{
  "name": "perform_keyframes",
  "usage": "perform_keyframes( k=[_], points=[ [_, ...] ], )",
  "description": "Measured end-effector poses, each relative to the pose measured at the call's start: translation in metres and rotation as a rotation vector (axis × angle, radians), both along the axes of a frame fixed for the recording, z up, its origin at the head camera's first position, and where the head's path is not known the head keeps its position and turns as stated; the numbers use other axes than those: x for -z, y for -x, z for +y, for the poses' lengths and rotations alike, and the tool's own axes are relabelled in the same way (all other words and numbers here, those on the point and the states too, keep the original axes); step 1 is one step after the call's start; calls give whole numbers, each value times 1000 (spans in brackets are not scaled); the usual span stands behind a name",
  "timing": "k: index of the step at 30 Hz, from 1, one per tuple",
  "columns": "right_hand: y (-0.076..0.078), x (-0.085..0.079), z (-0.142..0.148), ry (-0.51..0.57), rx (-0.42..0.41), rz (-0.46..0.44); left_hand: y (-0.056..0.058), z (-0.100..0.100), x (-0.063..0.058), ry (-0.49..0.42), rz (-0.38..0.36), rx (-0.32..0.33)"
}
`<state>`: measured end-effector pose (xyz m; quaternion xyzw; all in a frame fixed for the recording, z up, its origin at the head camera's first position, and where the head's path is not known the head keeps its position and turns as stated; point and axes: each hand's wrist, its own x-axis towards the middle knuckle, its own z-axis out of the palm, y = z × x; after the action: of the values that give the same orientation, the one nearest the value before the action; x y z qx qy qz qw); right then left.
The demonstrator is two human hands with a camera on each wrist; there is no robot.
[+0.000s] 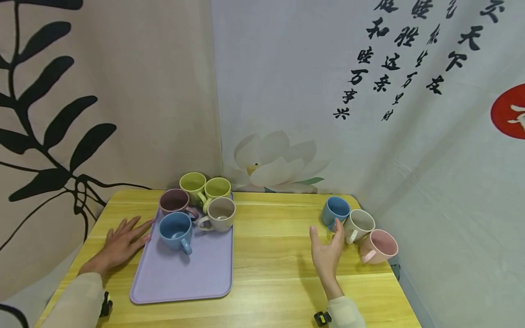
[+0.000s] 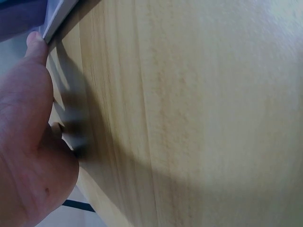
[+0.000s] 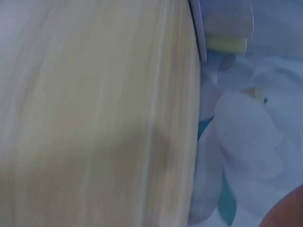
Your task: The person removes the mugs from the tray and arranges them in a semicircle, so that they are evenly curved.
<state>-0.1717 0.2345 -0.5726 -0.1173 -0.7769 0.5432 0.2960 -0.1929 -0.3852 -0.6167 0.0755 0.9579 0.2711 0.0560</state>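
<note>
My left hand (image 1: 123,242) lies spread on the table, its fingertips at the left edge of a lilac tray (image 1: 193,278). In the left wrist view, the thumb (image 2: 36,47) meets the tray's rim. A blue mug (image 1: 175,232), a plum mug (image 1: 174,201), a beige mug (image 1: 223,216) and two green mugs (image 1: 193,182) cluster at the tray's far end. Over the table's right half, my right hand (image 1: 326,259) is held with thumb and fingers apart, holding nothing. Its fingertips overlap the lower part of a second blue mug (image 1: 330,216) in the head view.
Beside the second blue mug stand a cream mug (image 1: 357,228) and a pink mug (image 1: 379,248), in a slanting row along the right edge of the wooden table (image 1: 270,255). A printed cloth (image 1: 283,91) hangs right behind the table and along its right side.
</note>
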Motion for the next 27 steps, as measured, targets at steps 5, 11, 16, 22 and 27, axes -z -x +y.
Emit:
perform_keyframes(
  k=[5, 11, 16, 22, 27],
  points=[
    [-8, -7, -28, -6, -168, 0, 1, -1, 1, -4, -10, 0],
    [-17, -9, -66, -31, -336, -20, 1, -1, 1, 1, -12, 1],
    [-23, -8, -95, -31, -476, -61, 1, -1, 1, -4, -16, 0],
    [-30, -4, -129, -50, -607, -108, 1, -1, 0, -7, -25, -5],
    [-33, -1, -154, -84, -673, -134, 1, -1, 1, -4, -26, -6]
  ],
)
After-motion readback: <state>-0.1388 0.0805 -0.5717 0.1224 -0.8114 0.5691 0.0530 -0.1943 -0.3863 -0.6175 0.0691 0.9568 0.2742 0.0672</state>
